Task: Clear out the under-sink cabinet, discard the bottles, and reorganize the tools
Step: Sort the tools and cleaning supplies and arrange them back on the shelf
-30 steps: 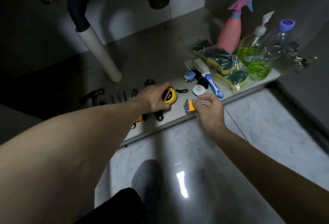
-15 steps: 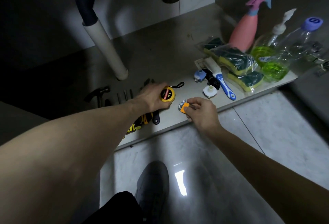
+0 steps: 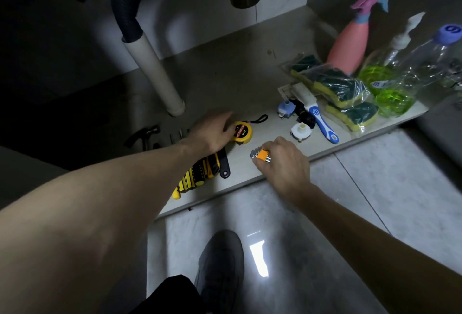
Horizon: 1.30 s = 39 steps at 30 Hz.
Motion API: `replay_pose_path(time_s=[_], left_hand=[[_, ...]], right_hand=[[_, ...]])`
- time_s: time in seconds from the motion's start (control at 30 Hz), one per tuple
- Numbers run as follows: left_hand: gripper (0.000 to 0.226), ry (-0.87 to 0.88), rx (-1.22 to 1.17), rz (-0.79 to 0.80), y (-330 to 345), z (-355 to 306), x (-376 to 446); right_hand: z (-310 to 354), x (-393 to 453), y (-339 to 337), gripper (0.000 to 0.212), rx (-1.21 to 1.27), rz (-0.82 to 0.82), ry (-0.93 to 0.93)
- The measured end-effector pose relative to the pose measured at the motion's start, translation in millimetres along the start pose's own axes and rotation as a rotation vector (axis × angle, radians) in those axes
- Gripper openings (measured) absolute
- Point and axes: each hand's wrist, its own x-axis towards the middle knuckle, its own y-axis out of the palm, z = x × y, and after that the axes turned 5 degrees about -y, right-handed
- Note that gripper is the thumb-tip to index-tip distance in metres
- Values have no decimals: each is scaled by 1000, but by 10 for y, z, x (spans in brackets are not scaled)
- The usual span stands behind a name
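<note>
Head view: at frame centre, the tape measure (image 3: 243, 131) is gripped by the left hand (image 3: 211, 130), and the hex keys (image 3: 261, 155), pinched in the right hand (image 3: 282, 161), have been shifted leftward toward it, so the tools are being grouped; the bottles (image 3: 390, 74) stay at upper right, undiscarded

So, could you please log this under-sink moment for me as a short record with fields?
Setting: grey cabinet floor under a white drain pipe
Left hand: grips the round yellow tape measure
Right hand: pinches the orange-sleeved set of metal hex keys
Tools at left: black claw hammer, yellow-and-black screwdrivers
Bottles at right: pink spray bottle, clear bottles of green liquid
Cleaning items: bagged green-and-yellow sponges, blue-and-white brush
</note>
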Motion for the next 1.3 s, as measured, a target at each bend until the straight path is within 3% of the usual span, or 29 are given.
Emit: replay_pose_path(time_s=[0.13,0.33,0.47,0.6,0.73,1.3], left_hand=[[39,50,65,98,-6,191,12],[37,46,107,8,112,378,-50],[39,60,90,39,90,448,-80],[41,45,-35,-35,54,357,-79],[49,32,-157,42,-9,101,55],[47,-8,-227,158,-57,153,91]], right_hand=[[77,30,75,35,91,-5,47],[190,144,139,47,124,62,171],[267,207,184,54,134,88,211],[294,205,185,57,130,83,208],[232,95,147,49,140,44,184],[239,77,147,43,147,51,143]])
